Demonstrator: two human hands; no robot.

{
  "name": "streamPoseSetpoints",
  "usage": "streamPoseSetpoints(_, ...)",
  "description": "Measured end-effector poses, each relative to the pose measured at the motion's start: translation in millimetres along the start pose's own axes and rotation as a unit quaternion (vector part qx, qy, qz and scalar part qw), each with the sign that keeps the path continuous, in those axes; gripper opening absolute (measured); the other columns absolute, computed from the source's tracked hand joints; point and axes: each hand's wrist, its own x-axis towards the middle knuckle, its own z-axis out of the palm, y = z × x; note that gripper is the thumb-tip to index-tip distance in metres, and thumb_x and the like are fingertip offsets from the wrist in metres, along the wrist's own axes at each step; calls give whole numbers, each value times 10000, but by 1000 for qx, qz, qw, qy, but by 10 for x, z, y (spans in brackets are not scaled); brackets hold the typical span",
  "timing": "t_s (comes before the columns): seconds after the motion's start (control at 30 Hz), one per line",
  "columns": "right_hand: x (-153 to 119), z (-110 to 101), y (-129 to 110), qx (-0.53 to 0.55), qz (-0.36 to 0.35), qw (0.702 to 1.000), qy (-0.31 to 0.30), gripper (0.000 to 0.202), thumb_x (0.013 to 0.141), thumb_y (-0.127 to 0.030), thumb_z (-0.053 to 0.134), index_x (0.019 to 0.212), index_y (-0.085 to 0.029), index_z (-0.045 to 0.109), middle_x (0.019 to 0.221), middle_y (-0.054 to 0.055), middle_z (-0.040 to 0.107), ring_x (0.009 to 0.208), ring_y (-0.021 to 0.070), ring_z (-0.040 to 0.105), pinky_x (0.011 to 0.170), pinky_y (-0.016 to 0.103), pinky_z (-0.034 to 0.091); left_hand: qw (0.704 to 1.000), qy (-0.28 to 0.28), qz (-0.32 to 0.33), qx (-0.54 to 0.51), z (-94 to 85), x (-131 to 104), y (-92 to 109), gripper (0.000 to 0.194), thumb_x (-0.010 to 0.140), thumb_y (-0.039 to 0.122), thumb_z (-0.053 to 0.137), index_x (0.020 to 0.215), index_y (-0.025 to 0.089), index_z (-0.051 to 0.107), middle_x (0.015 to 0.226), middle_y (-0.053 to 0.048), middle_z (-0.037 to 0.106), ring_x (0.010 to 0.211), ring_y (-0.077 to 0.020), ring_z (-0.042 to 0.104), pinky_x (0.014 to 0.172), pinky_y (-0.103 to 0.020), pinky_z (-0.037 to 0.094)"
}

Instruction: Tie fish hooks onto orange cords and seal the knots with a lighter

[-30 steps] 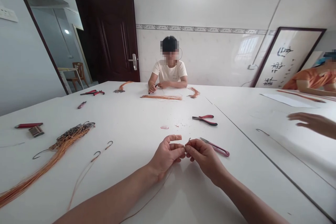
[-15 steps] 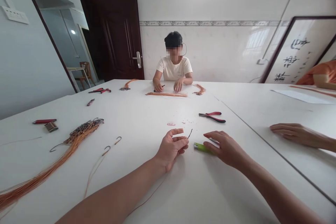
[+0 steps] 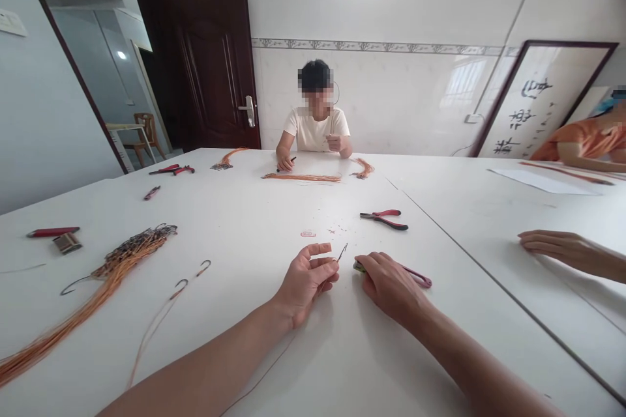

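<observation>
Between the thumb and fingers of my left hand [image 3: 309, 280], a dark fish hook [image 3: 343, 252] points up. A thin fishing line [image 3: 267, 374] trails below that hand across the white table. To the right, my right hand [image 3: 394, 283] is closed over a green lighter [image 3: 358, 266], most of which it covers. A slim pink tool [image 3: 419, 277] sticks out from behind the right hand; its other end is hidden. Left of my hands lie two hooks [image 3: 182, 285] tied to a pale line.
Red-handled pliers [image 3: 386, 216] lie beyond my right hand. A large bundle of hooks on orange lines [image 3: 132, 257] is at the left, near a red tool [image 3: 53, 232] and a small block [image 3: 67, 243]. Another person's hand [image 3: 570, 251] rests at right; a co-worker [image 3: 317, 127] sits opposite.
My right hand has moved in over the lighter and closed on it, and the pink tool now shows behind it. My left hand keeps the hook. The co-worker opposite has raised one hand.
</observation>
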Motion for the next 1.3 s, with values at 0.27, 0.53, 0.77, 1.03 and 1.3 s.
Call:
streamPoseSetpoints(0.27,-37,-100,-272,391,195,899,2,304,714,-432,516,906,-204,573,610,-18,458,475,86,353,432,219,291,999,-25,30,24,13,3,-51,370,640,245,664,976,224,510,727,17,550,639,-83,493,628,-231,355)
streamPoseSetpoints(0.53,-67,-82,-293,398,185,898,16,229,720,-406,518,685,-181,533,575,-18,475,470,80,376,428,213,301,994,-51,55,75,42,-19,-69,368,650,224,642,990,198,502,720,-1,556,669,-109,507,639,-259,369)
streamPoseSetpoints(0.77,-67,-88,-293,400,181,898,9,175,725,-349,497,679,-181,511,554,-22,473,460,82,378,415,208,293,993,-70,43,87,45,-22,-56,418,654,270,658,1029,212,485,848,-39,597,748,-139,542,674,-284,378)
streamPoseSetpoints(1.03,-61,-59,-279,396,179,900,3,140,722,-293,475,654,-172,488,558,-18,492,465,79,405,415,197,326,994,-47,54,80,58,-34,-63,421,641,231,657,1018,189,474,760,-23,601,678,-117,523,653,-266,385)
streamPoseSetpoints(1.3,-57,-96,-317,420,194,887,-7,162,728,-315,484,652,-173,466,505,-28,503,451,83,458,402,174,325,995,-36,59,71,67,-34,-85,401,651,184,640,1007,187,456,743,-12,589,661,-102,500,639,-251,374)
